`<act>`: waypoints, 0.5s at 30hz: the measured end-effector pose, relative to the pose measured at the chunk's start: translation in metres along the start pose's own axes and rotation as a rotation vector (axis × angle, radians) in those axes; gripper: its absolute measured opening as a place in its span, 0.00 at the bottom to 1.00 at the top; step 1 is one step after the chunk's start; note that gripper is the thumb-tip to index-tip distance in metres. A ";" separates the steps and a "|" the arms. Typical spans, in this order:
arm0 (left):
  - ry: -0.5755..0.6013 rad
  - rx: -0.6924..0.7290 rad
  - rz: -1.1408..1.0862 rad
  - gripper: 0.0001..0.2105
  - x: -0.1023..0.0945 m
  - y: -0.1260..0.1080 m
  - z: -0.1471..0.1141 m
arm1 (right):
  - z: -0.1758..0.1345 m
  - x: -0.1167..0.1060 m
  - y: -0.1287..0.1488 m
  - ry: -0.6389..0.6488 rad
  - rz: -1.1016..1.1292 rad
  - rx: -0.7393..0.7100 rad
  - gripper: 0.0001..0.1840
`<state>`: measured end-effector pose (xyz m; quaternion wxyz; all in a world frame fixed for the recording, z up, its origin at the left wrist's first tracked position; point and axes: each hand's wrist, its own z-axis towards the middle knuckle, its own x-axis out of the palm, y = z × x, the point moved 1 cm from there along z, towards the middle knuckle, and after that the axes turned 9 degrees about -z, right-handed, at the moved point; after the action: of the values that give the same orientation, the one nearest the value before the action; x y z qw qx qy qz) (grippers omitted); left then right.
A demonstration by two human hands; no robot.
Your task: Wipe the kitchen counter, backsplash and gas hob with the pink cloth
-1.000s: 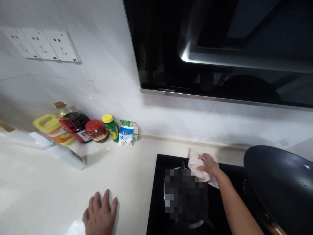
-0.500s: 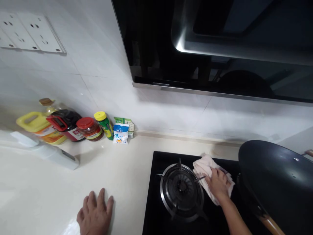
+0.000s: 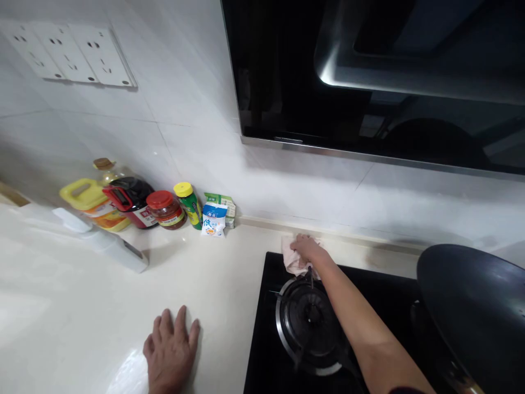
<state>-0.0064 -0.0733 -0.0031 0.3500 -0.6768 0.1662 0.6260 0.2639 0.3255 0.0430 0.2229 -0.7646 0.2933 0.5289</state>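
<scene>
My right hand (image 3: 307,248) presses a pale pink cloth (image 3: 292,260) down at the back left edge of the black gas stove (image 3: 262,334), its fingers bent over the fabric. Just in front of the cloth is the left burner (image 3: 311,320), a steel ring with dark pan supports; my right forearm passes over its right side. My left hand (image 3: 171,350) lies palm down on the white countertop (image 3: 221,284), fingers spread, holding nothing. It rests to the left of the stove.
A large dark wok (image 3: 471,306) sits on the stove's right side. Along the wall stand a salt packet (image 3: 214,220), a green bottle (image 3: 189,207), a red-lidded jar (image 3: 166,210) and jugs (image 3: 133,202). A white spray bottle (image 3: 110,249) lies nearer. The range hood (image 3: 369,126) overhangs the stove.
My right hand has moved the cloth left and back, from right of the burner to the stove's rear left edge. My left hand stays flat on the countertop. The view has shifted slightly left.
</scene>
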 end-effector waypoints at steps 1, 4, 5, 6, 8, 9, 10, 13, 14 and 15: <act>0.002 -0.004 0.002 0.31 0.000 0.000 0.000 | 0.005 -0.004 0.008 -0.002 -0.030 -0.027 0.33; 0.012 -0.004 0.011 0.31 -0.002 -0.002 0.000 | 0.007 -0.012 0.034 -0.021 -0.113 -0.103 0.27; 0.012 -0.001 0.011 0.31 -0.002 -0.002 0.000 | 0.005 -0.013 0.044 -0.034 -0.131 -0.137 0.25; 0.011 0.001 0.011 0.32 -0.003 -0.003 0.000 | 0.002 -0.014 0.054 -0.049 -0.145 -0.174 0.22; 0.011 -0.001 0.012 0.32 -0.003 -0.003 0.000 | -0.007 -0.015 0.077 -0.075 -0.162 -0.258 0.18; 0.011 -0.003 0.013 0.32 -0.003 -0.003 0.000 | -0.012 -0.015 0.088 -0.083 -0.167 -0.301 0.17; 0.010 -0.001 0.016 0.31 -0.003 -0.002 -0.001 | -0.018 -0.015 0.099 -0.090 -0.171 -0.342 0.15; -0.008 0.010 0.021 0.30 -0.001 -0.001 -0.001 | -0.037 -0.014 0.126 -0.114 -0.178 -0.444 0.13; -0.015 0.013 0.021 0.30 0.000 -0.001 -0.001 | -0.043 -0.014 0.132 -0.125 -0.180 -0.470 0.13; -0.020 0.015 0.021 0.30 0.000 0.000 -0.001 | -0.048 -0.014 0.138 -0.134 -0.181 -0.493 0.14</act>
<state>-0.0057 -0.0738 -0.0034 0.3501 -0.6663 0.1743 0.6349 0.1987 0.1965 0.0684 0.0951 -0.7821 0.0707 0.6117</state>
